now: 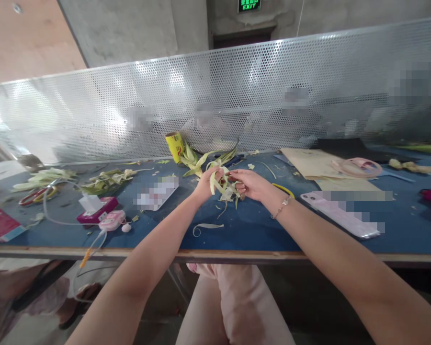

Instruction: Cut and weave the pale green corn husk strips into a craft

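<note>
In the middle of the table, my left hand [207, 184] is closed around pale green corn husk strips [213, 182], one of which loops up over the fingers. My right hand [251, 183] meets it from the right, its fingers pinched at the same bunch of strips. Below both hands lie torn, dry-looking husk scraps [230, 195]. Just beyond them a bundle of green corn husks [191, 163] rests on the table, and nearer to me is one curled strip [209, 225]. The fingertips are partly hidden by the strips.
A perforated metal screen [230, 91] runs along the back, with a yellow can [174, 146] before it. Phones lie left [161, 192] and right [339, 214]. Scissors [30, 197], husk piles [107, 182], a tissue pack [97, 212] and a cable are left; brown paper [307, 164] is right.
</note>
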`<act>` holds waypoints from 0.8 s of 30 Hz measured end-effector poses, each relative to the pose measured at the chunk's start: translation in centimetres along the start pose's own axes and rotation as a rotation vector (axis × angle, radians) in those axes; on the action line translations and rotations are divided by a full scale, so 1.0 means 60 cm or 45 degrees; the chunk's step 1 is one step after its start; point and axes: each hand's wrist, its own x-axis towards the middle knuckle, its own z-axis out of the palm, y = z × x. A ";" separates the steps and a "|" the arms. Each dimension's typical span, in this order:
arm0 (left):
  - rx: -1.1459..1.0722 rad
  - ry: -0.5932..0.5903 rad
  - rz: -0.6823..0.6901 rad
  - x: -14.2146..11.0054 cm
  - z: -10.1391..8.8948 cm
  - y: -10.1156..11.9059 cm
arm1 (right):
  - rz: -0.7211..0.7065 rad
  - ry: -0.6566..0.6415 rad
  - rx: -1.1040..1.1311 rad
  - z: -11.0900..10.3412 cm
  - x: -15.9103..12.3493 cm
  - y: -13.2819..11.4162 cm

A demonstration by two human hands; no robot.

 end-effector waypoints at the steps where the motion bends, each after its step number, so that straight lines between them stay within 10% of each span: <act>1: 0.007 -0.004 0.014 0.001 -0.001 -0.001 | -0.011 0.015 0.006 0.002 -0.002 -0.001; 16: -0.004 -0.058 -0.018 0.009 -0.006 -0.032 | -0.483 0.085 0.005 0.006 -0.010 -0.005; 24: -0.080 -0.040 -0.055 0.007 -0.004 -0.032 | -0.334 0.093 -0.064 0.007 -0.006 -0.002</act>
